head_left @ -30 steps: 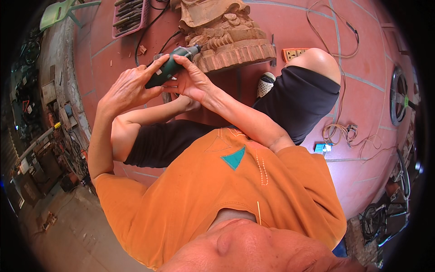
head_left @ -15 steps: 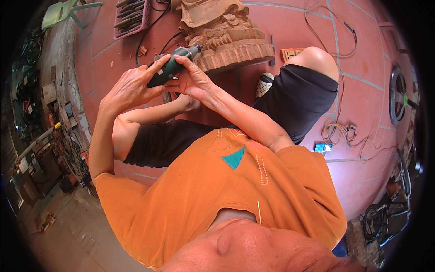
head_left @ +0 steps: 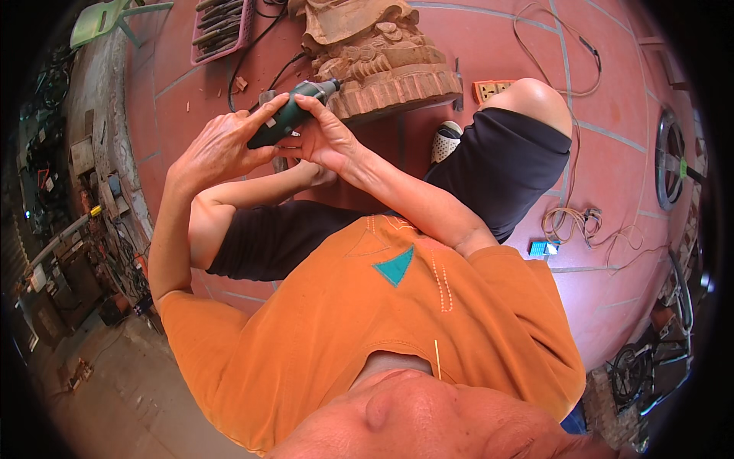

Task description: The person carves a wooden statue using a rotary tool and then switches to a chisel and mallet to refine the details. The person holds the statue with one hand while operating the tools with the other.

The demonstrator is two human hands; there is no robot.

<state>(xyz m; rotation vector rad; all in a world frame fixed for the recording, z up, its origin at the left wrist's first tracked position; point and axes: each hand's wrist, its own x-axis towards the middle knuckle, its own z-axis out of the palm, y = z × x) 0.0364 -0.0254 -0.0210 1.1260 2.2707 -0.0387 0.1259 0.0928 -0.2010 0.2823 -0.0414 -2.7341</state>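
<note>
Between my two hands I hold a dark green rotary tool (head_left: 286, 121), its grey nose tilted up toward the right. My left hand (head_left: 219, 145) grips the tool's rear end, thumb and fingers pressed along its body. With its fingers curled, my right hand (head_left: 329, 138) holds the tool from the other side, nearer the nose; part of those fingers is hidden. Just beyond the nose stands a carved brown wooden figure (head_left: 382, 73) on a ridged base. I cannot tell whether the tool's tip touches it. A black cord (head_left: 289, 69) runs behind the tool.
A pink basket (head_left: 222, 60) of carving tools lies at the far left, near a green plastic chair (head_left: 95, 23). An orange power strip (head_left: 489, 90) sits beside my right knee. Coiled cable (head_left: 569, 222) and a small blue box (head_left: 544, 249) lie on the red tiles at right.
Both hands keep their hold on the rotary tool, which has barely shifted. The carved figure stays in place.
</note>
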